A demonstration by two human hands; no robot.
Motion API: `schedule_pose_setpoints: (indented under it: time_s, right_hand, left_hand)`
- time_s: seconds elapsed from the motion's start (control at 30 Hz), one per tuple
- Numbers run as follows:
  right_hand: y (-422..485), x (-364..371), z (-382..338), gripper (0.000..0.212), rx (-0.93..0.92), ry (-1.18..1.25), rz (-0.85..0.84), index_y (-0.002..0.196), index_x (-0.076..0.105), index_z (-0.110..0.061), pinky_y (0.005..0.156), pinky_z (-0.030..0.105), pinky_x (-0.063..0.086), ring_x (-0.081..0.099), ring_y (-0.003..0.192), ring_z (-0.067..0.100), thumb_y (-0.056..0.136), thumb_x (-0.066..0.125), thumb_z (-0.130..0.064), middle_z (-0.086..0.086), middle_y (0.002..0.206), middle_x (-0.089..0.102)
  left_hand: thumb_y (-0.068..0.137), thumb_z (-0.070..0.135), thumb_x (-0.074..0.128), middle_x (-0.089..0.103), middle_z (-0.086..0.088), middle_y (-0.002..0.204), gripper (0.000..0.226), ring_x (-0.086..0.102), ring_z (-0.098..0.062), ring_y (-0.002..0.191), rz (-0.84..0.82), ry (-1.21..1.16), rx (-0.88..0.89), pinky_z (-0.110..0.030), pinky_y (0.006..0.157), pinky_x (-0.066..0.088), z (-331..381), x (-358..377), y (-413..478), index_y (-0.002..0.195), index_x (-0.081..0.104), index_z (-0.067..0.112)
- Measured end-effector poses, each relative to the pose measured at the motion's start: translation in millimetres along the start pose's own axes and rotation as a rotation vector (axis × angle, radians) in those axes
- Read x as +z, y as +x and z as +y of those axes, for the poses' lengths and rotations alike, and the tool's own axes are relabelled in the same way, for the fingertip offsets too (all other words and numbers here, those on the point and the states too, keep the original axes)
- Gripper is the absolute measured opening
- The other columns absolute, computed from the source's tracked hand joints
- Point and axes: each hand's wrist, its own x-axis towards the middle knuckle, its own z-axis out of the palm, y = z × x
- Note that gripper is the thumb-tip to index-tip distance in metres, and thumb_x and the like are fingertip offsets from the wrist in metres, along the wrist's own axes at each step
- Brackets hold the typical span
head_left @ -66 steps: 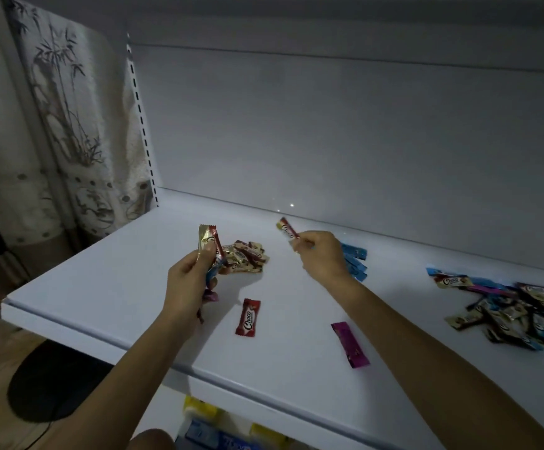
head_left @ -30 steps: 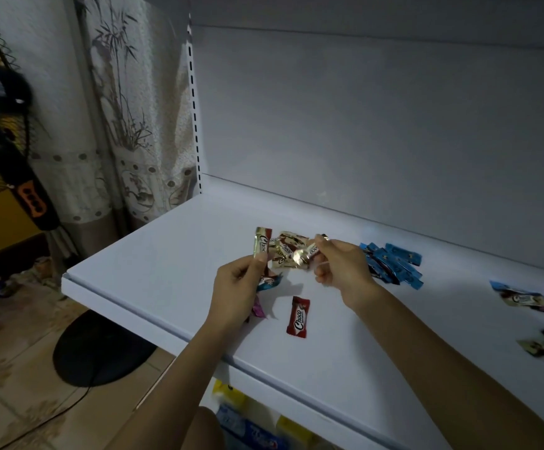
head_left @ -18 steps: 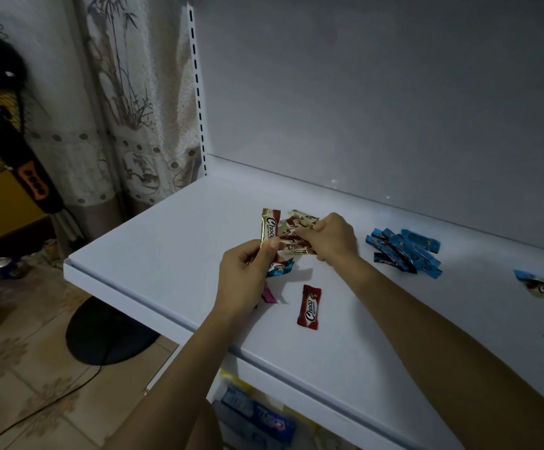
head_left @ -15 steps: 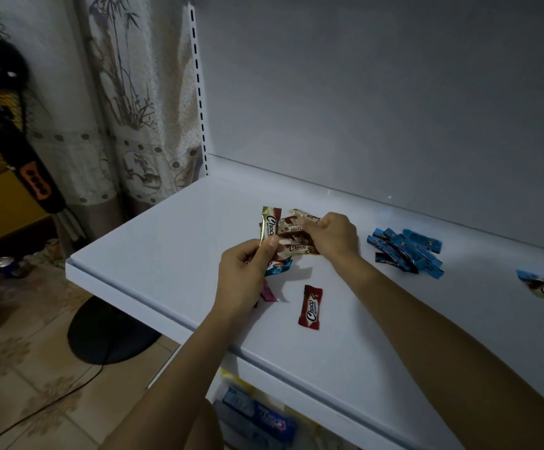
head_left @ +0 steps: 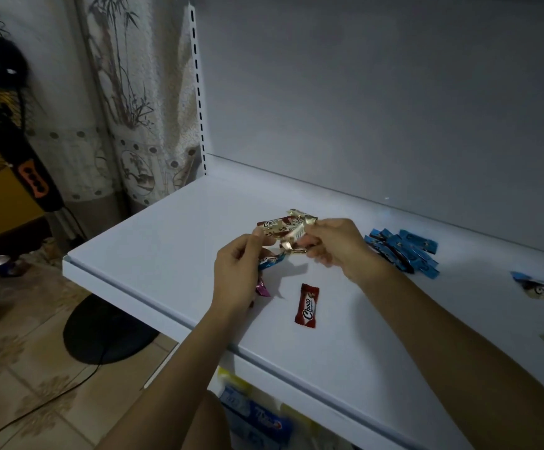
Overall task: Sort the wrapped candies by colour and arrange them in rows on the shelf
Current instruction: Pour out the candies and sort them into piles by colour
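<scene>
Both sets of fingertips meet at a bunch of gold candies, held just above the white shelf. The right hand has its fingers curled shut around the bunch's right end; the left hand pinches the left edge between thumb and forefinger, and a blue candy and a pink candy stick out from under its palm — whether they are gripped or merely lying beneath it cannot be told.

Just in front of the gold bunch, a single red candy marked "Choco" lies flat on the shelf. To the right of the bunch sits a pile of blue candies, near the grey back panel. Farther right, at the picture's edge, lie mixed unsorted candies.

Left of the shelf's perforated upright hangs a curtain printed with bamboo. Beyond it stands a dark pedestal fan, its round base on a tiled floor, with a drink can nearby. Under the shelf, packaged goods show dimly.
</scene>
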Motion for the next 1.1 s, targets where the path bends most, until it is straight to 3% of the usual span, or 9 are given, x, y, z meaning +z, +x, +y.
schedule_pose_setpoints:
  time_s: [0.13,0.27,0.33,0.43,0.5,0.6,0.77,0.97,1.1]
  right_hand:
    - [16.2,5.1,23.5,0.019,-0.134,-0.447,0.257,0.074,0.061,-0.01,0.049,0.022,0.043,0.059,0.055,0.015,0.084,0.069,-0.024,0.008,0.074,0.068]
    - [9.9,17.5,16.1,0.025,-0.262,-0.469,0.332,0.081,0.054,-0.013,0.052,0.022,0.037,0.056,0.071,0.013,0.086,0.066,-0.035,-0.005,0.074,0.058]
    - [-11.6,23.9,1.4,0.038,-0.249,-0.285,0.208,0.083,0.058,-0.012,0.047,0.019,0.035,0.054,0.059,0.01,0.089,0.056,-0.05,-0.004,0.067,0.058]
    - [-56.0,30.3,-15.5,0.048,-0.143,-0.12,-0.206,0.096,0.063,-0.018,0.043,0.022,0.038,0.051,0.046,0.014,0.083,0.051,-0.063,0.001,0.066,0.063]
    - [-75.9,36.0,-11.1,0.038,-0.232,-0.16,-0.344,0.105,0.062,-0.023,0.043,0.024,0.042,0.056,0.05,0.018,0.08,0.062,-0.052,0.004,0.078,0.066]
    - [-87.0,40.1,-1.1,0.018,-0.298,-0.132,-0.299,0.104,0.065,-0.017,0.043,0.022,0.045,0.061,0.054,0.016,0.088,0.065,-0.025,0.003,0.082,0.065]
    - [-96.2,33.3,8.2,0.016,-0.196,0.001,-0.245,0.1,0.067,-0.015,0.053,0.029,0.053,0.062,0.058,0.02,0.09,0.058,-0.007,0.007,0.077,0.066]
    - [-112.6,11.6,7.7,0.007,-0.198,0.168,-0.1,0.092,0.067,-0.012,0.055,0.027,0.053,0.06,0.059,0.014,0.088,0.063,-0.01,0.01,0.085,0.068]
    - [-121.2,-13.8,5.5,0.011,-0.271,0.145,-0.023,0.094,0.068,-0.014,0.054,0.022,0.053,0.065,0.059,0.009,0.088,0.064,-0.006,0.005,0.082,0.068]
  left_hand:
    - [0.1,0.034,0.042,0.069,0.003,0.084,0.036,0.065,-0.013,0.084,0.02,-0.012,-0.014,-0.006,0.06,0.046,1.0,0.5,1.8,0.08,0.07,0.023]
    - [0.101,0.031,0.041,0.066,0.009,0.08,0.036,0.064,0.002,0.073,0.02,0.021,0.005,-0.006,0.059,0.045,-0.7,0.7,2.0,0.084,0.07,0.018]
    - [0.102,0.03,0.039,0.065,0.012,0.076,0.037,0.062,0.007,0.068,0.02,0.017,0.014,-0.006,0.058,0.045,-2.2,0.8,3.2,0.087,0.069,0.014]
    - [0.103,0.035,0.036,0.064,0.009,0.066,0.045,0.06,-0.001,0.065,0.043,-0.028,0.019,-0.015,0.06,0.046,-3.0,-1.5,5.4,0.086,0.069,0.01]
    - [0.102,0.041,0.032,0.067,0.003,0.071,0.05,0.065,-0.011,0.072,0.034,-0.065,0.032,-0.023,0.065,0.052,-3.3,-3.8,4.6,0.086,0.069,0.011]
    - [0.099,0.054,0.025,0.069,-0.003,0.075,0.058,0.07,-0.023,0.075,0.016,-0.11,-0.043,-0.031,0.065,0.056,-1.6,-5.2,1.6,0.09,0.069,0.018]
    - [0.088,0.065,0.026,0.065,-0.001,0.074,0.065,0.065,-0.017,0.071,-0.016,-0.006,0.002,-0.025,0.061,0.05,1.3,-1.2,-5.0,0.09,0.071,0.018]
    - [0.094,0.059,0.018,0.067,0.007,0.066,0.068,0.065,-0.009,0.066,-0.142,-0.077,0.018,-0.019,0.056,0.048,21.6,25.5,-12.2,0.082,0.067,0.014]
    - [0.088,0.069,0.023,0.063,-0.008,0.072,0.074,0.062,-0.024,0.072,-0.215,-0.21,-0.047,-0.031,0.066,0.05,27.6,55.1,-11.6,0.083,0.067,0.01]
